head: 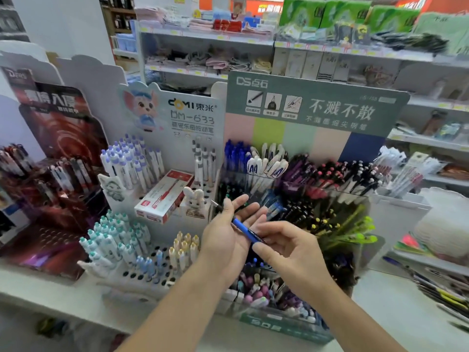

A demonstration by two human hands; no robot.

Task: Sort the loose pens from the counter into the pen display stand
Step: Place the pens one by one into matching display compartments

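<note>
A blue pen (241, 226) with a metal tip lies across the open palm of my left hand (229, 232), tip pointing up and to the left. My right hand (284, 246) pinches the pen's dark rear end between thumb and fingers. Both hands hover in front of the green tiered pen display stand (314, 107), whose clear compartments hold blue, white, purple, black and yellow-green pens. Several loose pens (441, 288) lie on the counter at the far right.
A white pen stand (162, 273) with round holes and pastel pens sits to the left, with a red pen box (162, 196) on it. A dark red display (50, 174) is at far left. Shop shelves (253, 41) fill the background. White plates (441, 224) are stacked at right.
</note>
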